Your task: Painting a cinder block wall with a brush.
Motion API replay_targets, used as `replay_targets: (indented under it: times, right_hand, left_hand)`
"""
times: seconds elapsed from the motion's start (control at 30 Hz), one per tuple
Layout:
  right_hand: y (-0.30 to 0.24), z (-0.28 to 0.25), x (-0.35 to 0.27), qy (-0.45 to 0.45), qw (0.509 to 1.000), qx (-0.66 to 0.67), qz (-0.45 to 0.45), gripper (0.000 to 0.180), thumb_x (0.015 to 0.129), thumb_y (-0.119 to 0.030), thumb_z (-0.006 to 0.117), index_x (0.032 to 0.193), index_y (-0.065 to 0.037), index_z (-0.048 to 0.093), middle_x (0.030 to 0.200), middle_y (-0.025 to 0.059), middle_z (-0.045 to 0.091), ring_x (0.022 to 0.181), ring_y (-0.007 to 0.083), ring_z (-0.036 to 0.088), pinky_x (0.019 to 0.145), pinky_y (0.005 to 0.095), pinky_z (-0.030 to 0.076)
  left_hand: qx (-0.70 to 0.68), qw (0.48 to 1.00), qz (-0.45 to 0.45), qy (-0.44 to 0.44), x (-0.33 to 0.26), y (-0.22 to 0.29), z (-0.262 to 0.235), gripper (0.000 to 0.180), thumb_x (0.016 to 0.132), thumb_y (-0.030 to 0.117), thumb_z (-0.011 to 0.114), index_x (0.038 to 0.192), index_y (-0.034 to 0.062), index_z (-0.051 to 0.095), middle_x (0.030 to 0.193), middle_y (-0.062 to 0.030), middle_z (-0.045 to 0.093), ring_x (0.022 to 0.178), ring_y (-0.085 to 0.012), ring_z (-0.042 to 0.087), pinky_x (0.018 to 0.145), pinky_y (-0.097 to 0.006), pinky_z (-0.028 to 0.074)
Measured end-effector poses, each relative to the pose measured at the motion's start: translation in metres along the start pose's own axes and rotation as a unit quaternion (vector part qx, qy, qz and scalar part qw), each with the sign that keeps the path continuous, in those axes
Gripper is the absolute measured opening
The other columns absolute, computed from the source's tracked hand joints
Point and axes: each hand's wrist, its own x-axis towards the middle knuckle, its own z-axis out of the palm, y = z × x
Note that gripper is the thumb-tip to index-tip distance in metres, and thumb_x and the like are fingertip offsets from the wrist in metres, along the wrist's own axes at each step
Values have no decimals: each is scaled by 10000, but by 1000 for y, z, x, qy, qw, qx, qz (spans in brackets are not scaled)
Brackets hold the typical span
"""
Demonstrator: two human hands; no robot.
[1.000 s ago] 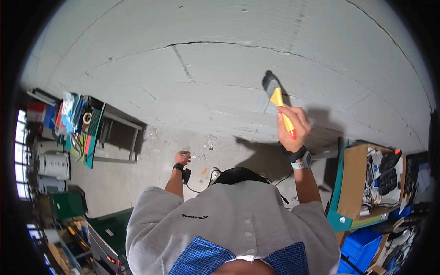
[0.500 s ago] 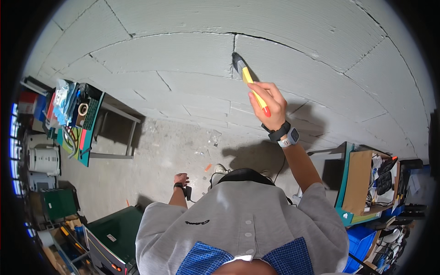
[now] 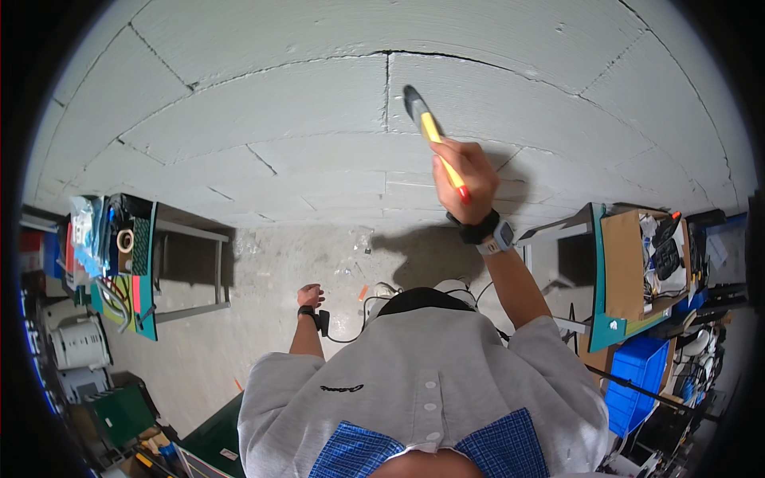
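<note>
I am watching: right hand (image 3: 464, 177) is gripping a yellow tool (image 3: 434, 142), tip at the wall (image 3: 263, 119) joint. Left hand (image 3: 310, 295) is hanging loose, empty i think. Progress on the wall, can't tell.

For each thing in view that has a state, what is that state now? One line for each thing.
right hand: raised at the block wall, closed around the tool.
yellow tool: held in the right hand, dark tip up against the wall, red end below the fingers.
left hand: hanging low, holds nothing visible.
block wall: grey, with open joint lines.
blue crate: on the floor at the right, contents unclear.
</note>
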Motion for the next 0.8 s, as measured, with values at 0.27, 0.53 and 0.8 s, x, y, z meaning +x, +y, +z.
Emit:
replay_targets:
  times: [0.27,0.53,0.8]
  right_hand:
    - [58,-73,-17,109,983,-119,89,175,843,-23,710,1013,-48,738,779,100,678,665,206,635,571,292,497]
    - [42,-61,-7,61,997,-42,38,202,806,26,694,986,-57,734,873,108,698,757,240,691,637,323,560]
    - [106,-137,-26,120,970,-145,154,185,832,-5,701,1002,-70,731,863,86,682,677,227,660,569,320,517]
  left_hand:
    - [9,998,-30,-50,7,-13,10,300,908,213,560,1166,104,667,1000,-87,727,768,-225,714,655,-359,545]
    - [28,997,-40,-57,-1,2,23,278,901,192,569,1133,90,681,915,-73,728,682,-196,702,554,-327,507]
    - [14,999,-8,-39,-15,17,35,301,902,199,555,1157,87,671,936,-80,727,697,-202,708,548,-323,503]
